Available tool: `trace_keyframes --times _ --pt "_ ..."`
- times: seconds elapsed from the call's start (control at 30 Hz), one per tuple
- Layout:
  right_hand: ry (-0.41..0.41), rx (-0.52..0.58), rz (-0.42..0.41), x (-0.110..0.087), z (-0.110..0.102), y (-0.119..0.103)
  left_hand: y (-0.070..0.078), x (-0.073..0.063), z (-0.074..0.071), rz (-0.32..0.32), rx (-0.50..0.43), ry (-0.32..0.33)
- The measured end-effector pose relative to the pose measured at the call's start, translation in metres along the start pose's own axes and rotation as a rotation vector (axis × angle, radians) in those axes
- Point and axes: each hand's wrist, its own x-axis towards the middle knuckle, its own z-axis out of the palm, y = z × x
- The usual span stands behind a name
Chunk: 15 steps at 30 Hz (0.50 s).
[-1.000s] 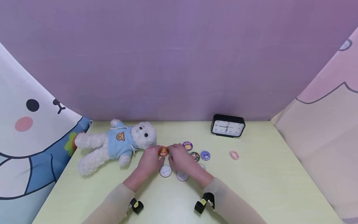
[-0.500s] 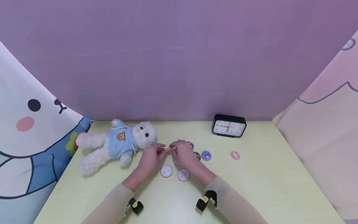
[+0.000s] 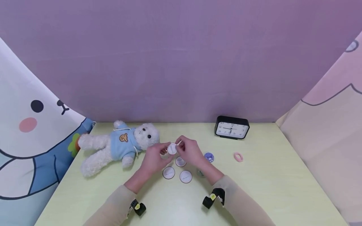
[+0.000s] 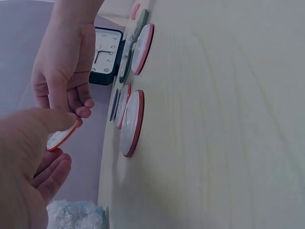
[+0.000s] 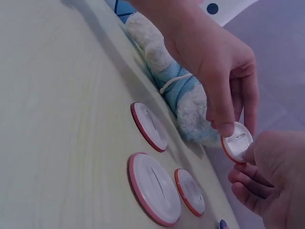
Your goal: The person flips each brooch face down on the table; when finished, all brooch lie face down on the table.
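**Pale green tabletop: a pin badge lifted and turned white side up**

Pale green tabletop (image 3: 268, 188) against a purple backdrop. The pin badge (image 3: 172, 148), which a second ago lay face up and orange near the table's middle, is now raised clear of the surface with its white back showing, pinched at its rim between the left hand (image 3: 154, 158) and the right hand (image 3: 190, 151). Both hands have thumb and fingertips closed on the badge, the other fingers loosely curled. Judged from this, the badge has been flipped and its pin side is being handled.

Beneath the hands, three badges lie white side up: one (image 3: 180, 161) nearest the hands, two (image 3: 168, 173) (image 3: 185, 176) toward the near edge. A purple badge (image 3: 208, 157) lies face up to the right. A plush bear (image 3: 118, 146) lies toward the left edge, a black alarm clock (image 3: 232, 127) stands at the far edge, and a pink ring (image 3: 238, 156) lies below it.
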Motion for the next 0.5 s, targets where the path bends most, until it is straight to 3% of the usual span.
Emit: trace_keyframes --times 0.17,0.5 --pt "-0.030 -0.014 0.004 -0.001 0.003 0.002 0.001 -0.002 0.003 0.011 0.090 -0.009" --pt "-0.057 -0.182 -0.022 -0.001 0.015 0.000 -0.006 -0.004 0.011 -0.009 0.266 -0.033"
